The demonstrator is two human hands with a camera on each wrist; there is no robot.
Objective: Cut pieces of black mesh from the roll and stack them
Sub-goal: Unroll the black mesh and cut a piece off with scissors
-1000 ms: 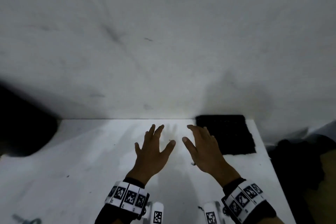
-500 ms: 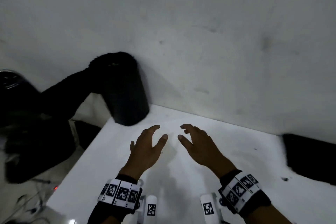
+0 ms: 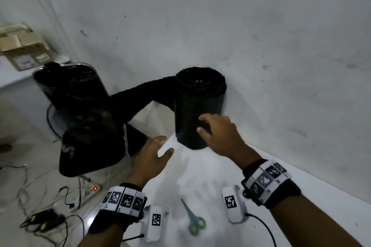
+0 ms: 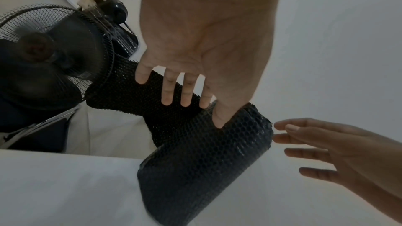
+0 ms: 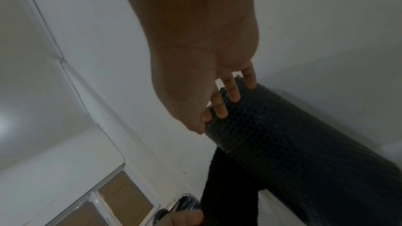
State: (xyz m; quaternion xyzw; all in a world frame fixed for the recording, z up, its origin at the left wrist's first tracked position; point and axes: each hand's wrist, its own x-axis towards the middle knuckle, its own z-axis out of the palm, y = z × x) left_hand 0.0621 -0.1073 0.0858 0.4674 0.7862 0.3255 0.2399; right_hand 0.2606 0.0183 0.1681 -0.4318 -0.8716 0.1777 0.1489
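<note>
The black mesh roll (image 3: 198, 106) stands upright at the table's back left corner, against the wall. A loose strip of mesh (image 3: 140, 96) runs from it to the left, past the table edge. My right hand (image 3: 204, 124) is open in front of the roll, fingers spread; in the left wrist view the right fingertips (image 4: 280, 126) sit a narrow gap from the roll (image 4: 195, 169). My left hand (image 3: 160, 146) hovers open over the table's left edge, below the strip (image 4: 130, 97), and holds nothing. Teal-handled scissors (image 3: 193, 220) lie on the white table (image 3: 200, 176) between my wrists.
A black standing fan (image 3: 84, 126) and a dark chrome-rimmed object (image 3: 70, 82) stand on the floor left of the table. A power strip with a red light (image 3: 94, 188) and cables lie on the floor. Cardboard boxes (image 3: 22, 50) sit far left. The wall (image 3: 261, 46) is close behind the roll.
The view has swung left, so the stack of cut black pieces has left the frame and the roll is in full view. Both hands have moved forward toward the roll, the right one nearest.
</note>
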